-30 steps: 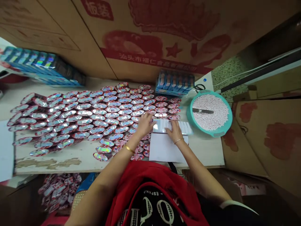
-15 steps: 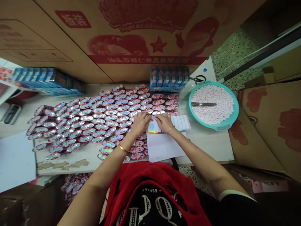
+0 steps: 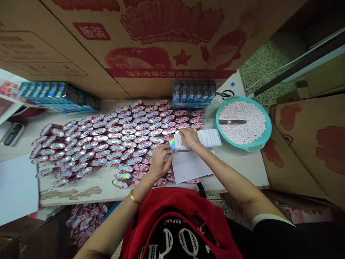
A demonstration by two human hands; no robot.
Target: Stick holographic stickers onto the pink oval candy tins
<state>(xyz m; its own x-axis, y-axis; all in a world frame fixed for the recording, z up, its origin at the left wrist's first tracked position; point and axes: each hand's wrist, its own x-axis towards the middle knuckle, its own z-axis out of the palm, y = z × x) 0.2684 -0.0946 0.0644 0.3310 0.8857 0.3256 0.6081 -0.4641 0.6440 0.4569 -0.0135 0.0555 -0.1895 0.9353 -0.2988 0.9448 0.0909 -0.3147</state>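
Observation:
A long white segmented pack [image 3: 210,137] lies across the table's right half, its left end wrapped in shiny rainbow-coloured film [image 3: 171,139]. My right hand [image 3: 189,137] is closed over the pack's upper middle, fingers bent down onto it. At the pack's near left corner is my left hand [image 3: 160,160], fingers curled together against the shiny end, the thumb lower; what lies under the fingertips is partly hidden. Just below the pack rests a blank white sheet [image 3: 192,167]. Many oval, silver-topped red packs [image 3: 115,138] stand in rows to the left.
A turquoise basin [image 3: 254,147] of small white pieces holds a flat metal bar [image 3: 232,122]. Blue display boxes [image 3: 192,94] and black-handled scissors [image 3: 228,93] are at the back. Large cardboard boxes [image 3: 167,82] wall the rear. More cartons [image 3: 299,144] stand at the right.
My left hand has moved down and slightly left, away from my right hand, to the pack's near corner. The pack has shifted slightly right and its shiny left end shows between the hands.

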